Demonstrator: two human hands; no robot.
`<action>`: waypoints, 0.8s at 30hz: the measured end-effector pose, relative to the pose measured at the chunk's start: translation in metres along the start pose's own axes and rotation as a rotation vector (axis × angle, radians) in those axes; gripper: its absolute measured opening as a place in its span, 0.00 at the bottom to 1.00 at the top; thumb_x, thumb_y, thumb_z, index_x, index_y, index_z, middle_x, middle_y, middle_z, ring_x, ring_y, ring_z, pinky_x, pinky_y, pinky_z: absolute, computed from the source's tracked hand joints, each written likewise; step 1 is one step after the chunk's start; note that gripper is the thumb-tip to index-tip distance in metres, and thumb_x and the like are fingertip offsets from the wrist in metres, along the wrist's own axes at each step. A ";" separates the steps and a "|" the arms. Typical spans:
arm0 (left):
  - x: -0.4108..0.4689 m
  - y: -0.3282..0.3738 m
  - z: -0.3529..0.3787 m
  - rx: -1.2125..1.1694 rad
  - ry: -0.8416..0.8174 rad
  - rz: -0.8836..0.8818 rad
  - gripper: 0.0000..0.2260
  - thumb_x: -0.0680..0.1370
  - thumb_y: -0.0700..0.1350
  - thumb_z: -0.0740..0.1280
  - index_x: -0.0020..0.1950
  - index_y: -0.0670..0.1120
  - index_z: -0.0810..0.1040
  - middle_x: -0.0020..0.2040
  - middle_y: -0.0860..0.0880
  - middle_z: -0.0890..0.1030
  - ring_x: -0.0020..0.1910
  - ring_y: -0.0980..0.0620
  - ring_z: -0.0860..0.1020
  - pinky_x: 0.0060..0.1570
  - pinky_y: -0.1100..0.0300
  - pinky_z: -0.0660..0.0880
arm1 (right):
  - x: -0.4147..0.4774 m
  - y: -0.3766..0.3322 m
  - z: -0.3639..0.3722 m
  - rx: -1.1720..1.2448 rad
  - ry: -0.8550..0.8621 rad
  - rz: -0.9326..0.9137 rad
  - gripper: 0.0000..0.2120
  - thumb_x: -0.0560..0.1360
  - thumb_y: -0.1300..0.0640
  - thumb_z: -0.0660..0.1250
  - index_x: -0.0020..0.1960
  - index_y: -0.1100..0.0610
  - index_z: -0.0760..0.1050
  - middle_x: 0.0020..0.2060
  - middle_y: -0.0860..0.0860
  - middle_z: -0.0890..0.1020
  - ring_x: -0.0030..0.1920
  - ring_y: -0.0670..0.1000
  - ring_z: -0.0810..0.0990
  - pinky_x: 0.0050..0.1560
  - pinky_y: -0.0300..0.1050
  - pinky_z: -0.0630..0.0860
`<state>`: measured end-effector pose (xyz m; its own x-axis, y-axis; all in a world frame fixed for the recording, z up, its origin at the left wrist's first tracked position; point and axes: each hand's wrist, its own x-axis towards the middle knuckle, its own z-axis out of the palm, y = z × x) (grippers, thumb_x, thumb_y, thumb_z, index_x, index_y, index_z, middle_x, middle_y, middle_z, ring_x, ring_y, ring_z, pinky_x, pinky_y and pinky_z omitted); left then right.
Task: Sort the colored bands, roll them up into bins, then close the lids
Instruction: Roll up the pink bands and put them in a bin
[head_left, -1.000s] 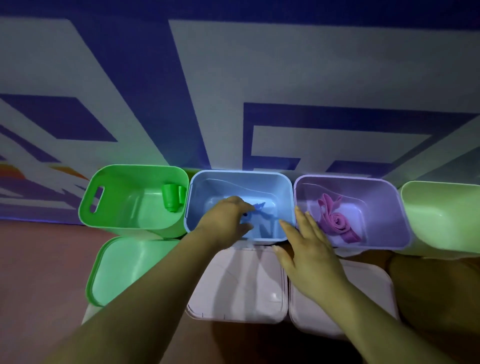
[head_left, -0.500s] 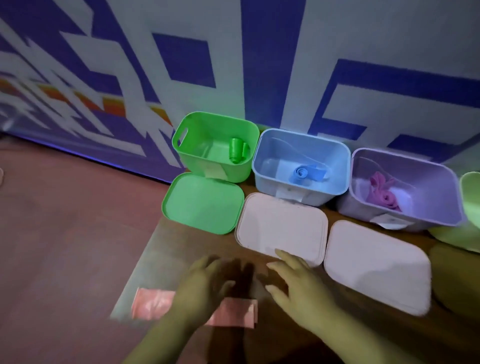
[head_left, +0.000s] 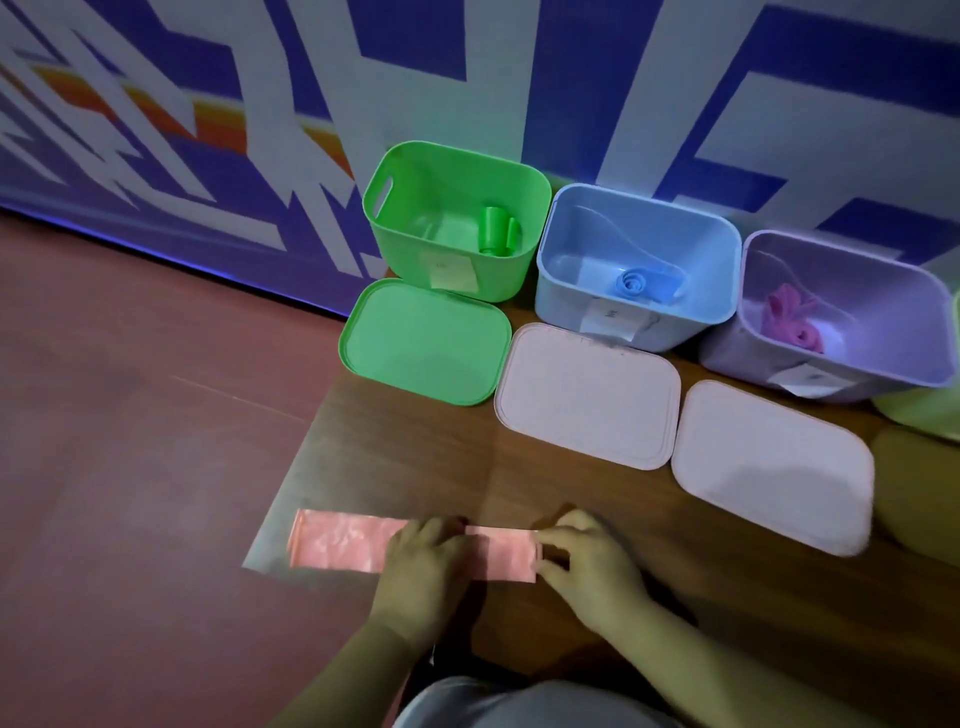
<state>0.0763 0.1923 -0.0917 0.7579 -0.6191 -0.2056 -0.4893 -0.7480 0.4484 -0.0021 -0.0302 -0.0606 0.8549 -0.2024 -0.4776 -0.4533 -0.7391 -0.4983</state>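
I see three open bins in a row against the wall in the upper right of the frame. The green bin holds a rolled green band standing near its right wall. The blue bin beside it holds a blue band, coiled with a loose tail. The purple bin holds a crumpled pink-magenta band. Each bin has a pale paper label on its front wall, and a sliver of a pale green bin shows at the right edge. The lids lie flat on the table in front of the bins: a green lid, then two whitish lids, all rounded rectangles of smooth plastic with raised rims. The lids lie between the bins and the hands. In the lower middle, a flat pink band, thin and slightly glossy, lies stretched out near the table's left edge. The left hand lies over its middle with the fingers bent down on it; I cannot tell whether that grip is closed or only pressing. The right hand has its grip closed on the band's right end, thumb and fingers pinching it. The table is dark wood grain; a reddish floor fills the left, below a blue-and-white patterned wall.
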 end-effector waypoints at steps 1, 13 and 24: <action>0.001 -0.001 0.002 0.013 0.002 -0.004 0.11 0.72 0.55 0.67 0.51 0.57 0.82 0.54 0.54 0.81 0.48 0.45 0.78 0.42 0.51 0.75 | 0.000 0.000 0.002 0.012 0.015 0.006 0.14 0.72 0.50 0.74 0.58 0.45 0.82 0.52 0.44 0.75 0.52 0.45 0.75 0.53 0.35 0.72; 0.001 -0.010 0.001 -0.018 -0.038 0.011 0.15 0.67 0.53 0.76 0.52 0.61 0.81 0.53 0.53 0.79 0.49 0.48 0.77 0.45 0.53 0.72 | -0.006 -0.007 0.028 0.177 0.250 0.125 0.08 0.66 0.57 0.77 0.43 0.49 0.82 0.40 0.41 0.76 0.36 0.39 0.74 0.40 0.32 0.70; -0.001 -0.019 0.000 -0.004 -0.012 0.031 0.10 0.72 0.56 0.68 0.53 0.61 0.82 0.51 0.52 0.78 0.47 0.46 0.76 0.45 0.52 0.74 | -0.006 -0.017 0.032 0.233 0.255 0.201 0.07 0.69 0.57 0.77 0.45 0.48 0.85 0.40 0.36 0.74 0.39 0.41 0.76 0.39 0.22 0.65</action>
<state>0.0848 0.2070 -0.0995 0.7369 -0.6451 -0.2019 -0.5108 -0.7271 0.4587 -0.0070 0.0042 -0.0721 0.7655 -0.5023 -0.4020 -0.6377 -0.5090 -0.5782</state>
